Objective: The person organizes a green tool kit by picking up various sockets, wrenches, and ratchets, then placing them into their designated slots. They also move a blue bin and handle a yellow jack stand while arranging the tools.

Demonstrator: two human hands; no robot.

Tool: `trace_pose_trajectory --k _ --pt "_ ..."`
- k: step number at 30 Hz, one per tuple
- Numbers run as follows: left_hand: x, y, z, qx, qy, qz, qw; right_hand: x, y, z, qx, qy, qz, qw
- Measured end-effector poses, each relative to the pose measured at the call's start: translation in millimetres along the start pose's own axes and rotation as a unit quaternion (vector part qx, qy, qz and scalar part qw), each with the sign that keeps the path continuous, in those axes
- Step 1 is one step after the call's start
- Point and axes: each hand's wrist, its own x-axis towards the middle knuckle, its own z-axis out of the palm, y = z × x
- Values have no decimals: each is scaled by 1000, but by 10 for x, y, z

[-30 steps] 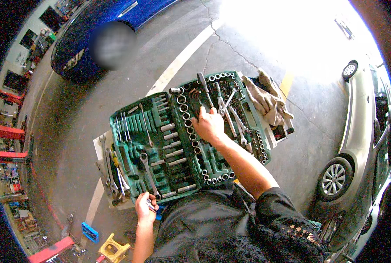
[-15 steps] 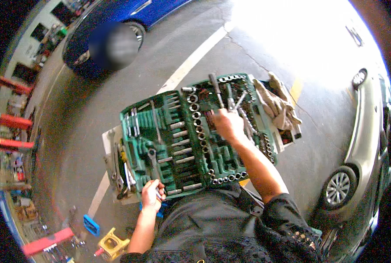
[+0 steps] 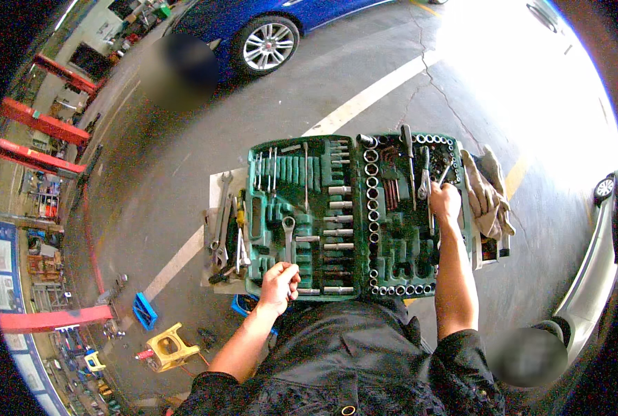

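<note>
Green toolbox (image 3: 402,253) lies open just before dark clothing (image 3: 343,333), sockets (image 3: 373,182) lined along its hinge side. On my feed the right hand (image 3: 445,201) is over its right half, fingers bent beside silver tools (image 3: 445,172); I cannot tell whether they grip one. Left hand (image 3: 278,286): fingers curled in near a wrench (image 3: 288,243), contents unclear to me. Gloves (image 3: 489,194) rest beyond the right edge.

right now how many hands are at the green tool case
2: the left hand is near the lower edge of the tool case's left half, by the large wrench; the right hand is over its right half. No others seem hidden there.
</note>
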Motion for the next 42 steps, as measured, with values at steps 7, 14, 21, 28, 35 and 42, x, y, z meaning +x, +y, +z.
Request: trace_pose_trajectory --k 7,14,21,28,35,42 --pt "-135 125 252 365 54 386 845 -916 -390 -327 187 -94 -88 974" --pt "-260 623 685 590 -7 561 581 -1837 -742 -509 304 -551 -142 764" --pt "496 1004 474 563 60 491 662 -1834 -635 -467 396 -535 -18 746" --pt "2469 1855 396 717 133 391 561 -2228 -271 -664 403 -409 47 817" --pt "2864 2031 512 771 72 294 560 -3077 -121 -964 635 -171 214 723" --pt "2609 2289 583 808 -4 276 521 -3489 -202 -823 593 -101 178 778"
